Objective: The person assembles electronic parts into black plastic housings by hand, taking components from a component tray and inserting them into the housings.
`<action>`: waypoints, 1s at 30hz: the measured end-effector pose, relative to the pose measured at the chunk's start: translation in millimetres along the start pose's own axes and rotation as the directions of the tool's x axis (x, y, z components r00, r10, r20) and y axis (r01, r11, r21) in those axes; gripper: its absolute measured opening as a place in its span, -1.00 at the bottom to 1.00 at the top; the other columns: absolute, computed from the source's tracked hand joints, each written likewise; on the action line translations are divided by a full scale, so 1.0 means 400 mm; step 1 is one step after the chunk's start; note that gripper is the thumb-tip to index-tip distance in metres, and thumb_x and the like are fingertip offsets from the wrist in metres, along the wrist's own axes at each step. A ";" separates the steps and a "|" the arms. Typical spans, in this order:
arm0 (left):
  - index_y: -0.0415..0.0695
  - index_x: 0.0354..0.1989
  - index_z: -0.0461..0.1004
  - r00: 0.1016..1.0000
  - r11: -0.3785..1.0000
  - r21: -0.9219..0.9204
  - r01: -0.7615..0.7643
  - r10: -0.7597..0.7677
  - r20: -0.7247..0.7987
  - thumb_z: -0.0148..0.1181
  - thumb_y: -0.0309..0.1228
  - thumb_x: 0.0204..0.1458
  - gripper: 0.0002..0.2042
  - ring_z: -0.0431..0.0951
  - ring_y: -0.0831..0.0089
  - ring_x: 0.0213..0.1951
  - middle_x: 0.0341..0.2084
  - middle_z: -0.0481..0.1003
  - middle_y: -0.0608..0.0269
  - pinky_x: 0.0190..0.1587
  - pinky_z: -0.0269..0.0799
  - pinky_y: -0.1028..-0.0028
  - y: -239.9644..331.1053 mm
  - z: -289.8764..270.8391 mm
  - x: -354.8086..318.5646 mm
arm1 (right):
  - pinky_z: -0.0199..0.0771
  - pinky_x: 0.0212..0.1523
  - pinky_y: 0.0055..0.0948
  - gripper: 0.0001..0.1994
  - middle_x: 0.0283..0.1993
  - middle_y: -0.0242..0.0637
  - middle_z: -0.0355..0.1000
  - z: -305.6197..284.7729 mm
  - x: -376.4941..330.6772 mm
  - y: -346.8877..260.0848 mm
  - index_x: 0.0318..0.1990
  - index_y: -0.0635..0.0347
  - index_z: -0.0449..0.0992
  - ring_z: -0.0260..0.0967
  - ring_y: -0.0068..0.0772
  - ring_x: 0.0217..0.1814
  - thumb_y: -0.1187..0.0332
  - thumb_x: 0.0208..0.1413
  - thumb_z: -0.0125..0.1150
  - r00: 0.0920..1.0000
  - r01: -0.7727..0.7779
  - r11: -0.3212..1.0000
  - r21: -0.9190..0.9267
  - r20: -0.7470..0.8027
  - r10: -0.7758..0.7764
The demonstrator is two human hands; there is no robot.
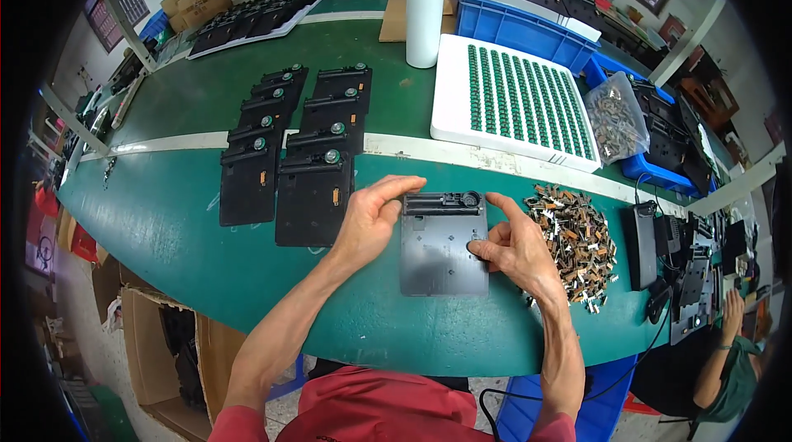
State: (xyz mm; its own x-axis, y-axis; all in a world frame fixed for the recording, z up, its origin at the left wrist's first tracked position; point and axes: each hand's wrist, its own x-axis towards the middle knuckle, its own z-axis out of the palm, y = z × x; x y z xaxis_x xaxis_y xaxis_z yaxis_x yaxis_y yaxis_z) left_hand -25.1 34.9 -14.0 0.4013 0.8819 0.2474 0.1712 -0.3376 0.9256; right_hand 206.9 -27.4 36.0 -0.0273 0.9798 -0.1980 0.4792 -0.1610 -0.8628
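A black plastic panel (pixel 437 264) with a ribbed bar and round socket along its far edge lies in front of me on the green table. My right hand (pixel 524 252) grips its right side, thumb on the face and index finger reaching past the far right corner. At the far left corner is my left hand (pixel 371 219), its index finger stretched beyond the edge and its thumb bent close to the side; whether it touches is hard to tell. Similar panels (pixel 313 203), fitted with round metal discs and small orange-brown parts, overlap in two columns to the left.
Right of my right hand is a heap of small orange-brown and black parts (pixel 577 244). Beyond stand a white foam tray (pixel 450 95) of green pieces, a white bottle (pixel 425 21), a blue crate (pixel 503 25) and a plastic bag (pixel 615 120). A person's hand (pixel 733 310) shows far right.
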 end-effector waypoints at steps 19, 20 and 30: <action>-0.30 -0.14 0.56 0.920 0.785 0.494 -0.374 0.380 0.092 0.31 -0.63 -0.19 -0.66 0.48 0.20 -0.05 -0.15 0.54 0.12 0.10 0.31 0.21 0.013 0.095 0.008 | 0.43 -0.46 -0.42 -0.78 -0.54 -0.19 0.50 -0.061 0.045 -0.013 -0.21 0.40 0.57 0.43 -0.47 -0.52 0.46 0.00 0.33 0.982 0.164 0.962 -0.216 -0.054 -0.180; -0.30 -0.14 0.56 0.921 0.787 0.493 -0.371 0.379 0.088 0.31 -0.63 -0.19 -0.66 0.48 0.20 -0.05 -0.15 0.54 0.12 0.10 0.31 0.21 0.010 0.094 0.007 | 0.44 -0.44 -0.42 -0.80 -0.50 -0.21 0.51 -0.078 0.070 -0.016 -0.21 0.41 0.58 0.43 -0.49 -0.48 0.47 0.01 0.31 0.976 0.203 0.966 -0.158 -0.053 -0.214; -0.26 -0.17 0.56 0.918 0.801 0.466 -0.375 0.389 0.070 0.28 -0.65 -0.16 -0.70 0.47 0.25 -0.06 -0.16 0.52 0.17 0.12 0.27 0.19 0.001 0.105 0.011 | 0.53 -0.26 -0.37 -0.84 -0.36 -0.14 0.60 -0.108 0.382 -0.035 -0.26 0.28 0.65 0.55 -0.31 -0.34 0.51 -0.03 0.26 0.919 0.264 0.889 -0.373 -0.184 -0.350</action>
State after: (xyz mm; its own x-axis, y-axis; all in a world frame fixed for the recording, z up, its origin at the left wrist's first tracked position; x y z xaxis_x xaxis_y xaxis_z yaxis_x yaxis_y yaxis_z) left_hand 14.6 24.7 -24.4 0.4983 0.6554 0.5676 0.4056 -0.7548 0.5155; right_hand 233.9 129.7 37.9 -0.0314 0.9781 0.2056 0.7462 0.1598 -0.6462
